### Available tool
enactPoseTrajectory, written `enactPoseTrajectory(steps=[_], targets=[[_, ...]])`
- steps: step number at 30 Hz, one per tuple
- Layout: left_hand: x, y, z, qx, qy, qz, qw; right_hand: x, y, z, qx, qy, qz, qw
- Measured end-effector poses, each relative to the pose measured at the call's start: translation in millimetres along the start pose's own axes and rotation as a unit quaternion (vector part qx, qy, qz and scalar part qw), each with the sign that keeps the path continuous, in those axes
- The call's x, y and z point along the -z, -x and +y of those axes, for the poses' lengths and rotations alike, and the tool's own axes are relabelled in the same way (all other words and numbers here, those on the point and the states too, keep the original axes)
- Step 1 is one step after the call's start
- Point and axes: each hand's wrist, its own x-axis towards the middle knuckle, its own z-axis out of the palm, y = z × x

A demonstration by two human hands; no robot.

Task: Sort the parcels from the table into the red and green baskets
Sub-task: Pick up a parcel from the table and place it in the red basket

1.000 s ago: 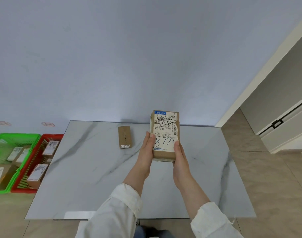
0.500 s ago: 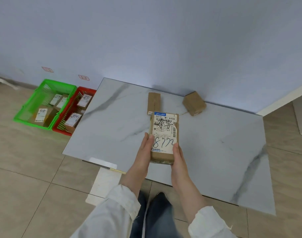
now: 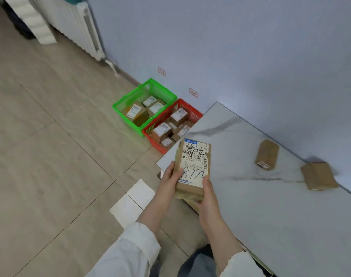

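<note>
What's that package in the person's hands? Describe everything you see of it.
The parcel is a flat oblong packet in creased brown paper, torn near the top. A white shipping label with print, a barcode and handwritten marks covers most of its face. Held up, label toward the camera, near the table corner; the left hand grips its left edge, the right hand its right.
</note>
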Motion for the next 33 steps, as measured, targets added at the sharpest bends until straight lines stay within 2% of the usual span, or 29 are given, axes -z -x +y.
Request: enactPoseTrajectory(steps=[5, 11, 19, 25, 33], targets=[[87, -21, 36, 0.002, 0.003, 0.035, 0.999, -94, -20, 10, -0.033, 0.012, -0.042, 0.998], [129, -78, 63, 0.029, 0.002, 0.045, 0.999, -149, -75, 7, -0.063, 0.025, -0.020, 0.998], [128, -176, 147, 0.041, -0.100, -0.050, 0.993, -193, -180, -47, -0.080, -0.065, 0.046, 0.994], [107, -249, 210, 0.030, -0.183, -0.121, 0.975, -209, -251, -100, -0.069, -0.086, 0.119, 0.987], [69, -362, 246, 0.063, -0.257, -0.171, 0.949, -209, -335, -138, -0.066, -0.133, 0.204, 0.968]])
